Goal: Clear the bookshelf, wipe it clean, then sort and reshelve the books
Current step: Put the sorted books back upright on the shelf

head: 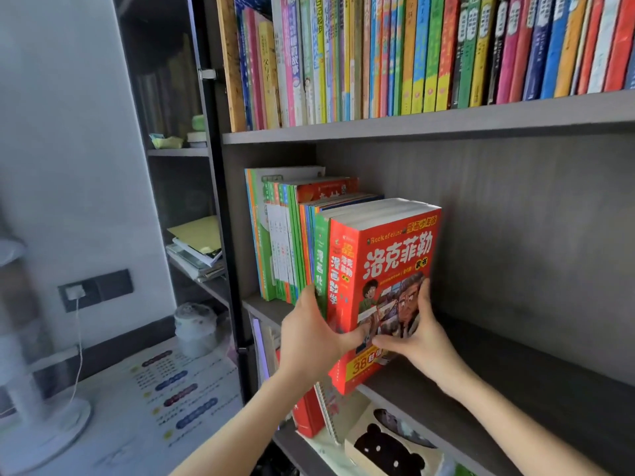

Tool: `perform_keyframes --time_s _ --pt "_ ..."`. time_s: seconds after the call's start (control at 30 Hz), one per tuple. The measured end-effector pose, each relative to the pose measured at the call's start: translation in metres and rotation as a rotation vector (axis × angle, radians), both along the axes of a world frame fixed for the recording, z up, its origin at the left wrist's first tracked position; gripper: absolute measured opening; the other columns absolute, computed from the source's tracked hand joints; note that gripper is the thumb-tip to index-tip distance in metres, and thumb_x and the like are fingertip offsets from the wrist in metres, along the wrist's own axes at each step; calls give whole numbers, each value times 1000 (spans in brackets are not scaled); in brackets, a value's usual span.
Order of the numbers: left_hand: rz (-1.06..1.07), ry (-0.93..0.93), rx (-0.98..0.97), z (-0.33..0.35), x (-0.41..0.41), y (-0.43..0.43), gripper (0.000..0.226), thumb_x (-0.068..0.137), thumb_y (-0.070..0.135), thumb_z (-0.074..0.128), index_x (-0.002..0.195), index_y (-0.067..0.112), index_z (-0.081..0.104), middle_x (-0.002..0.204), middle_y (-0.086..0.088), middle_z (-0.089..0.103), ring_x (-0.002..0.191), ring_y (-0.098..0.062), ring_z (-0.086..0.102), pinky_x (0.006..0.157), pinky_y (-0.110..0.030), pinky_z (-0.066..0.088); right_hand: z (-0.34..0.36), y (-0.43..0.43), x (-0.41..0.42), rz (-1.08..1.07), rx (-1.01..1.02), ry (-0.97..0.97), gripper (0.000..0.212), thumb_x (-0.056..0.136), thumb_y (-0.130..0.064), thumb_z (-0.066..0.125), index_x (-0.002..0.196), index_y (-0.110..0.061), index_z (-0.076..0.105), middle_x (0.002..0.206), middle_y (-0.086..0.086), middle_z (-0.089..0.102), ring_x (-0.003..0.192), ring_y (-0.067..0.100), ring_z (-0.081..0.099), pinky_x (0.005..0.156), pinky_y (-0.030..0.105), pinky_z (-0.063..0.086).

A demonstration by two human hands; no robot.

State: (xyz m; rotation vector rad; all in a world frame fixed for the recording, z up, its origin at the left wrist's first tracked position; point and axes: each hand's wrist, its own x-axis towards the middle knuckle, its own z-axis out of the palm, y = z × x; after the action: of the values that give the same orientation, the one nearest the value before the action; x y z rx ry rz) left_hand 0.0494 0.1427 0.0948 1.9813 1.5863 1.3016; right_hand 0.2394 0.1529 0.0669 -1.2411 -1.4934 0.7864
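Fan (pixel 51 431); wall socket (pixel 96 290); poster (pixel 171 389).

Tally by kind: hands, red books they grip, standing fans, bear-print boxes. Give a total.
Hands: 2 (left hand, right hand)
Red book, gripped by both: 1
Standing fan: 1
Bear-print box: 1
Total: 5

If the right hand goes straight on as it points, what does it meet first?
Probably the shelf's back wall; the right hand holds the red book, with free space beside it. Depth is unclear.
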Motion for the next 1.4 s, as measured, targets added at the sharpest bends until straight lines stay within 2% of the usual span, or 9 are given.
perform_keyframes --time_s 0.2,0.33,0.5,0.63,0.73,0.9,1.03,1.17,1.4 --pt "57 -28 -28 5 31 54 74 61 60 78 111 19 42 98 6 61 83 -11 62 66 -23 49 12 56 16 -27 -45 -33 126 70 -13 83 151 -34 -11 155 -8 27 134 7 32 108 30 34" --pt "131 -117 -80 13 51 72 66 67 53 77 107 16 39 101 2 56 88 -18 60 66 -27 49 8 72 13 -13 27 -38 89 86 -9 68 151 -33 11 156 -14 18 141 5 23 104 13 28" --pt "103 -98 -151 18 57 73 70 69 55 76 110 13 38 109 -3 53 94 -21 61 74 -35 55 -5 54 1 24 33 -124 73 96 -23 55 149 -39 9 145 -25 12 129 -9 17 99 9 23" --pt "129 520 -145 36 36 66 62 87 64 49 124 15 52 124 -22 53 72 -19 63 59 -26 53 -8 48 6 125 -43 -154 91 79 -50 64 144 -51 0 148 -22 18 136 0 24 110 25 31" --pt "6 660 -64 35 13 70 44 103 22 36 147 26 30 82 -5 43 61 -17 48 50 -26 43 -11 54 2 94 -39 -242 117 56 -79 68 142 -57 -8 159 -16 6 145 10 17 116 44 29" --pt "-199 209 -93 12 4 87 23 104 25 31 90 10 39 75 -8 55 73 -33 60 71 -48 49 -13 69 -3 30 -14 -342 131 52 -84 63 150 -40 -13 161 -7 11 146 15 19 114 48 31" --pt "-105 121 -61 2 22 100 18 102 15 33 87 10 41 78 -6 56 74 -30 60 64 -42 49 -8 84 -1 -5 -30 -336 110 74 -48 75 154 -29 2 153 -4 32 140 19 35 111 48 36" --pt "-61 108 -78 2 27 97 16 101 12 36 86 14 40 72 5 49 63 -15 50 51 -25 36 -8 80 -3 -22 -42 -321 110 77 -42 75 154 -28 -2 155 -4 29 140 19 33 112 48 34" --pt "-43 86 -175 -9 0 87 26 102 23 40 78 15 37 66 2 44 55 -11 38 48 -24 26 -16 72 -10 -92 -12 -237 111 75 -37 79 153 -33 -1 155 -3 29 140 21 34 111 49 35"
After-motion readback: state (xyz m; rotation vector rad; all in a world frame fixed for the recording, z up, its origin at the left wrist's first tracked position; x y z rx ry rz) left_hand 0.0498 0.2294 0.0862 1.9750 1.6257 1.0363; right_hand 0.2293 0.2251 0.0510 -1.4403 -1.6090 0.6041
